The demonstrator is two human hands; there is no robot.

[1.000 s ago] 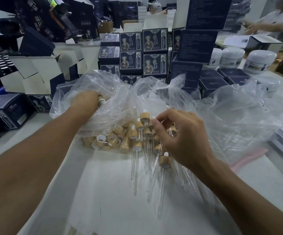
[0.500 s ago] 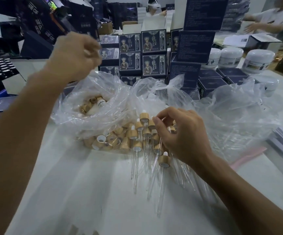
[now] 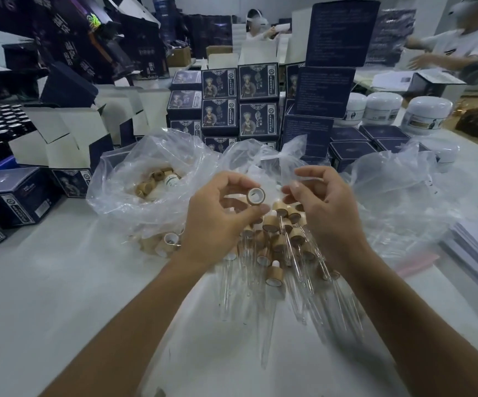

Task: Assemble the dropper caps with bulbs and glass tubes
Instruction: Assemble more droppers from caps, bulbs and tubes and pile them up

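Above the droppers point(image 3: 283, 239), cap point(image 3: 256, 196) in left hand point(image 3: 217, 222)

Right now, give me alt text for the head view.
The left hand pinches an empty bamboo cap above a pile of assembled droppers; the right hand hovers beside it, fingers curled. A plastic bag of caps lies left.

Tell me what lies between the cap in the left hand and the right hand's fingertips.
In the head view, nothing solid: an open gap separates the bamboo cap, pinched by the left hand, from the right hand. Behind it shows only clear plastic bag.
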